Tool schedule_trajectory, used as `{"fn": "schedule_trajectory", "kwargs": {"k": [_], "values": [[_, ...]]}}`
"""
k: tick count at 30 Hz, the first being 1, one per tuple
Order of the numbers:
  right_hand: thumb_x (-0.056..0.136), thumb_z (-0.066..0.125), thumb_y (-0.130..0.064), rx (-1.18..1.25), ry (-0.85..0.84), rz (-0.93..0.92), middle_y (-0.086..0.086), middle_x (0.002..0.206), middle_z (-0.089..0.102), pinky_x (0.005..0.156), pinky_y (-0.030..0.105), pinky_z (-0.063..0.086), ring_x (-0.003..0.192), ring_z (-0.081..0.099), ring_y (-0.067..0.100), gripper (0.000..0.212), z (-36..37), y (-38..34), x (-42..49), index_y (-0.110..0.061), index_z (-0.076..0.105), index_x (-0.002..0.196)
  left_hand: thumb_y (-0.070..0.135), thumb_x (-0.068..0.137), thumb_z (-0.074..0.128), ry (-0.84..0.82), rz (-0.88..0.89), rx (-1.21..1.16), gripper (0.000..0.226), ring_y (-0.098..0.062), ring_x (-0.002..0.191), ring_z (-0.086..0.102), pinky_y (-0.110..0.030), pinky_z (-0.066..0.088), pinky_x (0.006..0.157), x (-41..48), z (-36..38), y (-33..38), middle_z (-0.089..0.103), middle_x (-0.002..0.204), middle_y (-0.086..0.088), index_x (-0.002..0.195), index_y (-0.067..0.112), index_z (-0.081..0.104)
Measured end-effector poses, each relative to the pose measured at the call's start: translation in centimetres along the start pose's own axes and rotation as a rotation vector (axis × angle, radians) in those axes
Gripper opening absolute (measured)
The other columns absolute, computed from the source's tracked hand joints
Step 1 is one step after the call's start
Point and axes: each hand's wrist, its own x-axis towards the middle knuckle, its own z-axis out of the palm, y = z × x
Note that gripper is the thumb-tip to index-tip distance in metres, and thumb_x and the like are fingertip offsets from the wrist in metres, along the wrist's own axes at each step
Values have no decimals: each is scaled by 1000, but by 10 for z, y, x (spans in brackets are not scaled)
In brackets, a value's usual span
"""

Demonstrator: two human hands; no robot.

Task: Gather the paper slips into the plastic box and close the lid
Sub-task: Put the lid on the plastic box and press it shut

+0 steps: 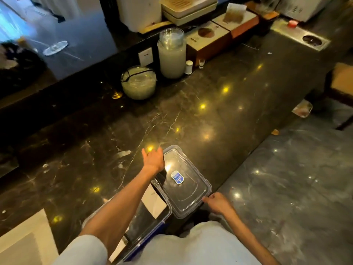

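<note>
plastic box [152,222] holding paper slips [153,200], lid [184,182] between 2 hands

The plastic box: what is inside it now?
Inside the plastic box a white paper slip shows. The left forearm and the lid cover the rest, so any more slips cannot be seen.

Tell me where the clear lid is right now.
The clear lid lies on the dark marble counter, low in the head view, between the left hand and right hand, overlapping the plastic box.
</note>
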Motion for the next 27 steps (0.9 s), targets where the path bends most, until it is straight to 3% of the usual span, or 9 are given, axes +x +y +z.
{"fn": "schedule_trajectory", "kwargs": {"k": [6,12,18,23,27], "values": [[89,63,-43,-26,-49,-16,-5,48,51,57,27,41,48,49,14,42,-4,1,11,-20,49,56,24,92,53,-26,-19,-54,40,-35,128,47,-57,11,119,4,-2,-4,53,130,-17,128,12,43],[93,61,-36,-27,-77,-59,-5,54,55,51,24,42,50,52,11,35,-9,-8,7,-21,55,61,18,94,53,-62,-19,-190,42,-38,129,41,-50,40,105,2,-3,-6,43,138,-19,132,10,39],[94,59,-35,8,-77,-66,-6,64,58,48,19,41,56,57,9,29,-10,-11,5,-23,53,68,16,93,52,-64,-3,-237,42,-39,128,40,-51,41,104,-1,-4,-8,41,137,-21,133,7,38],[91,60,-33,78,6,-74,-2,49,52,55,25,40,45,49,13,42,-7,-11,10,-18,50,54,16,95,50,-3,7,-302,41,-41,126,43,-50,40,104,-3,-10,-10,45,135,-23,134,6,42],[93,57,-37,141,116,-82,3,64,58,67,31,42,65,55,23,39,-14,-24,11,-19,50,59,17,96,51,155,19,-393,48,-40,124,45,-49,40,104,-8,-25,-13,47,135,-22,141,11,35]]}}
